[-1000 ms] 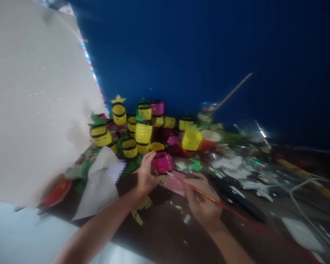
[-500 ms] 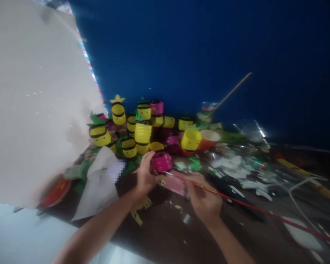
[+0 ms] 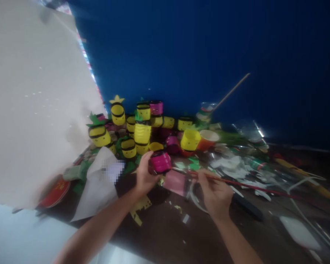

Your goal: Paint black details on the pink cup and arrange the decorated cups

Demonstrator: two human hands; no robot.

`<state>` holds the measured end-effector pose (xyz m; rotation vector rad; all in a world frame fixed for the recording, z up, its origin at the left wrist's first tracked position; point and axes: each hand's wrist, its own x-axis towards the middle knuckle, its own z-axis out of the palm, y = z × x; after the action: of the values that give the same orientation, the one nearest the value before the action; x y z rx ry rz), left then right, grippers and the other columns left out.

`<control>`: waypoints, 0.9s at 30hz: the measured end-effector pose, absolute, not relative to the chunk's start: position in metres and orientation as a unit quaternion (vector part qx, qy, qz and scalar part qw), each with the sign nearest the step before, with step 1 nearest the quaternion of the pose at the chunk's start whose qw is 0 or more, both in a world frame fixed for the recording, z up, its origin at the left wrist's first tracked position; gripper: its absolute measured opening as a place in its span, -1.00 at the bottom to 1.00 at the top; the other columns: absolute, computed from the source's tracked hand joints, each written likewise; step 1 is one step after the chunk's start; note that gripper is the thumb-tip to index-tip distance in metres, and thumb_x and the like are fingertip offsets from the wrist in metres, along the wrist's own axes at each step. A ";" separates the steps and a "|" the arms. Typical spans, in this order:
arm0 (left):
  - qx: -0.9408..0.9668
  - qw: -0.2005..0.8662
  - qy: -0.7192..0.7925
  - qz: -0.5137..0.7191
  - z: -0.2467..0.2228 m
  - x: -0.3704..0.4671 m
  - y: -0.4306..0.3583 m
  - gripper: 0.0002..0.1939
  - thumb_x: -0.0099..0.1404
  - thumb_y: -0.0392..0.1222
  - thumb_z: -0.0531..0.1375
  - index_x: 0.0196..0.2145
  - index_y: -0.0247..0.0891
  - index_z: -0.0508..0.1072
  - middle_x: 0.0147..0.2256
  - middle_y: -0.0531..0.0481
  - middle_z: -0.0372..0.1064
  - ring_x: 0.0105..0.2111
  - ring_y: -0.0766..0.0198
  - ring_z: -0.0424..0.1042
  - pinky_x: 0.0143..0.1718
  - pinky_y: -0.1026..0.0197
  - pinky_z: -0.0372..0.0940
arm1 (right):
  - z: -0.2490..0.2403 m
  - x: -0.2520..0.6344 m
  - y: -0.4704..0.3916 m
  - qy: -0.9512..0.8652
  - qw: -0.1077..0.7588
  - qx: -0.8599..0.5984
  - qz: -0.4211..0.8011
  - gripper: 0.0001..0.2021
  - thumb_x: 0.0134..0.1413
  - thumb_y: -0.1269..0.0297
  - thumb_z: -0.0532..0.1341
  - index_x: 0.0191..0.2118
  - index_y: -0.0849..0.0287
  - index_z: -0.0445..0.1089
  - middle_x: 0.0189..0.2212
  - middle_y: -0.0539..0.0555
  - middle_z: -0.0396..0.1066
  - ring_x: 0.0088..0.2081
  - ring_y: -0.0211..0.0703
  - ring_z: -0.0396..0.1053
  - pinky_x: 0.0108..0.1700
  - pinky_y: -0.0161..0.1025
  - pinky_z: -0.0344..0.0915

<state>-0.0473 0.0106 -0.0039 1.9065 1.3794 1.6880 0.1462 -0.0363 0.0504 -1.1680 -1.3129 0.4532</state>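
Note:
My left hand (image 3: 146,175) is closed around a small magenta cup (image 3: 161,162) with a black rim, held above the table and tilted. A thin paintbrush (image 3: 244,183) with a long red handle is pinched in my right hand (image 3: 216,196). Its pale tip points left at the cup's right side; whether they touch is hard to tell. Below the cup lies a flat pink piece (image 3: 176,182). The pale curved rim of a dish (image 3: 194,200) shows beside my right hand, which hides the rest.
Yellow cups (image 3: 142,132) with black bands and several magenta ones stand stacked behind. An orange cup (image 3: 207,141), crumpled white scraps (image 3: 232,165) and a black-handled tool (image 3: 247,207) lie to the right. White paper (image 3: 95,194) and a red round object (image 3: 55,193) are at left.
My right hand has moved right with the paintbrush, so the tip has shifted from the cup's lower edge to its right side. The dish rim has come into view. My left hand stays almost still.

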 end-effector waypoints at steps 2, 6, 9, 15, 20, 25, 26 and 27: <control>0.652 0.130 0.473 0.578 -0.002 -0.047 0.009 -0.21 -0.09 -0.26 0.34 0.11 -0.18 0.17 0.05 -0.18 0.23 -0.09 0.14 0.38 -0.18 0.14 0.37 | 0.049 0.145 -0.036 -0.562 0.612 -0.510 0.223 -0.78 0.04 0.14 0.20 -0.44 0.18 0.44 -0.57 0.03 0.45 -0.52 -0.17 0.43 -0.42 -0.25 0.38; 0.647 0.154 0.470 0.580 0.003 -0.045 0.007 -0.23 -0.06 -0.22 0.34 0.10 -0.20 0.17 0.04 -0.19 0.24 -0.16 0.18 0.40 -0.29 0.21 0.38 | 0.047 0.145 -0.034 -0.552 0.611 -0.525 0.215 -0.76 0.02 0.11 0.22 -0.46 0.19 0.45 -0.57 0.04 0.46 -0.52 -0.16 0.43 -0.38 -0.22 0.40; 0.642 0.173 0.472 0.579 0.003 -0.045 0.006 -0.25 -0.07 -0.24 0.33 0.09 -0.23 0.18 0.03 -0.20 0.24 -0.22 0.22 0.42 -0.40 0.27 0.37 | 0.045 0.148 -0.031 -0.538 0.618 -0.536 0.205 -0.77 0.02 0.13 0.22 -0.45 0.20 0.45 -0.57 0.04 0.46 -0.50 -0.17 0.44 -0.37 -0.24 0.38; 0.646 0.166 0.467 0.580 0.000 -0.047 0.008 -0.24 -0.07 -0.30 0.30 0.10 -0.22 0.16 0.06 -0.21 0.21 -0.21 0.21 0.41 -0.47 0.31 0.36 | 0.040 0.153 -0.027 -0.498 0.667 -0.514 0.208 -0.85 -0.01 0.22 0.27 -0.38 0.20 0.43 -0.56 0.02 0.44 -0.53 -0.22 0.42 -0.41 -0.26 0.37; 0.667 0.098 0.456 0.581 -0.003 -0.048 0.011 -0.25 -0.06 -0.32 0.30 0.10 -0.19 0.17 0.04 -0.18 0.23 -0.07 0.13 0.36 -0.19 0.13 0.38 | 0.042 0.147 -0.032 -0.530 0.681 -0.459 0.211 -0.92 -0.04 0.33 0.29 -0.42 0.16 0.37 -0.58 -0.02 0.44 -0.47 -0.19 0.47 -0.21 -0.15 0.41; 0.675 0.092 0.454 0.574 -0.004 -0.048 0.010 -0.23 -0.06 -0.30 0.32 0.11 -0.19 0.17 0.05 -0.19 0.21 -0.08 0.11 0.37 -0.23 0.15 0.39 | 0.042 0.139 -0.036 -0.588 0.672 -0.411 0.187 -0.89 -0.03 0.42 0.25 -0.48 0.13 0.33 -0.58 -0.06 0.44 -0.38 -0.17 0.49 -0.04 -0.04 0.36; 0.675 0.096 0.456 0.572 -0.004 -0.048 0.010 -0.23 -0.06 -0.29 0.32 0.12 -0.19 0.16 0.06 -0.20 0.20 -0.09 0.12 0.37 -0.27 0.17 0.40 | 0.041 0.138 -0.037 -0.595 0.672 -0.402 0.180 -0.88 -0.03 0.43 0.25 -0.49 0.13 0.32 -0.58 -0.07 0.43 -0.40 -0.18 0.49 -0.05 -0.04 0.37; 0.674 0.102 0.457 0.571 -0.004 -0.048 0.010 -0.22 -0.06 -0.28 0.32 0.12 -0.18 0.16 0.06 -0.21 0.19 -0.11 0.13 0.38 -0.32 0.20 0.40 | 0.041 0.136 -0.037 -0.601 0.671 -0.397 0.174 -0.88 -0.04 0.44 0.25 -0.49 0.12 0.32 -0.58 -0.07 0.43 -0.42 -0.18 0.48 -0.06 -0.03 0.38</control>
<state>-0.0481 0.0096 -0.0040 1.9900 1.3488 1.6860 0.1362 -0.0374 0.0412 -0.8935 -1.3540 0.3928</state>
